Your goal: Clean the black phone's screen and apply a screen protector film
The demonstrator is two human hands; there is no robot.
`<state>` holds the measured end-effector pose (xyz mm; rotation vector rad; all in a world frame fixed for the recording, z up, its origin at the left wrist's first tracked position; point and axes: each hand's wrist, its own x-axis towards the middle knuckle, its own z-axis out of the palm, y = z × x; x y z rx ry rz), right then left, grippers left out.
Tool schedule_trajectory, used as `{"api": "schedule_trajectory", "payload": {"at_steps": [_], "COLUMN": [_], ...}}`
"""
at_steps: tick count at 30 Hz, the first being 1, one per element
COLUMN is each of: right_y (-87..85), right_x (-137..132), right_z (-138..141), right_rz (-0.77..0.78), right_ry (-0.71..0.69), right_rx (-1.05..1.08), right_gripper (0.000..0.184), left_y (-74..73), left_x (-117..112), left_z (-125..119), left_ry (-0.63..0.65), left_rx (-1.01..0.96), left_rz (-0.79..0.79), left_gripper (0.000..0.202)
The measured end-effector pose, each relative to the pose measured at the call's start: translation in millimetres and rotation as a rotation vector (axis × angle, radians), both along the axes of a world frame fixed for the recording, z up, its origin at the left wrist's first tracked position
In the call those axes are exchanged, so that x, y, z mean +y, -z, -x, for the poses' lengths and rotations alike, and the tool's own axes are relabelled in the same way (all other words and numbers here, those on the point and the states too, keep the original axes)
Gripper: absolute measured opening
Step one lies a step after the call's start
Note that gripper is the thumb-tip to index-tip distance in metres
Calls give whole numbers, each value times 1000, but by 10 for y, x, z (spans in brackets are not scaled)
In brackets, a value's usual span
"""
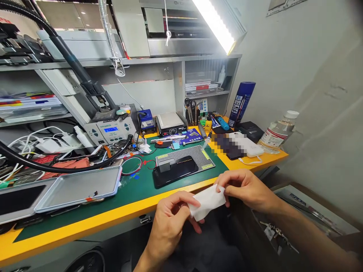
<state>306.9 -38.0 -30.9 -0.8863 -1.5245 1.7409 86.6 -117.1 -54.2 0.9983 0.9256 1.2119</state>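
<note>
Left hand (170, 217): closed on the lower end of a white sheet (207, 202), thumb on top and fingers curled beneath.
Right hand (245, 187): pinched the upper end of the same sheet between thumb and fingertips.
White sheet: was held between both hands in front of the worktop (85, 226) edge, below its level and touching nothing on it. It looked small, thin and slightly creased; whether it was a wipe, a sachet or paper could not be told.
Progress: by the look of it, the sheet was in hand but had not yet been put to anything.
Phone (177, 170): lay dark and flat on a perforated pad (202, 155) on the green mat (136, 189), near the hands but untouched.
Farther out: a metal tray (79, 187) lay to the left, a soldering station (110, 130) stood behind it, and a bottle (279, 132) stood at the right end.
</note>
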Motion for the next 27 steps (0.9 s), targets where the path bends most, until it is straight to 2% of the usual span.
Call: {"api": "schedule_trajectory", "payload": {"at_steps": [4, 8, 10, 14, 18, 20, 24, 27], "right_y": [5, 88, 133, 240, 393, 470, 552, 549], "right_x": [-4, -52, -106, -218, -295, -350, -506, -586], "right_z": [5, 56, 95, 196, 360, 454, 561, 560], "right_rz": [-20, 36, 35, -40, -181, -243, -330, -319], "right_ry": [14, -1, 18, 105, 231, 274, 223, 156], "right_rx": [34, 44, 24, -96, -188, -198, -149, -78], "right_gripper": [18, 34, 35, 25, 40, 38, 25, 31], "left_y": [-14, 38, 89, 216, 327, 342, 288, 240], "left_x": [-40, -89, -135, -197, -179, -168, -195, -250], "left_z": [74, 144, 159, 58, -173, -281, -385, -370], "left_ry": [-52, -54, -81, -313, -575, -639, -594, -567], "left_rx": [101, 179, 272, 457, 268, 166, 100, 155], "left_rz": [-24, -69, -102, -26, 72, 89, 118, 83], "left_gripper": [19, 25, 28, 26, 39, 44, 47, 49]}}
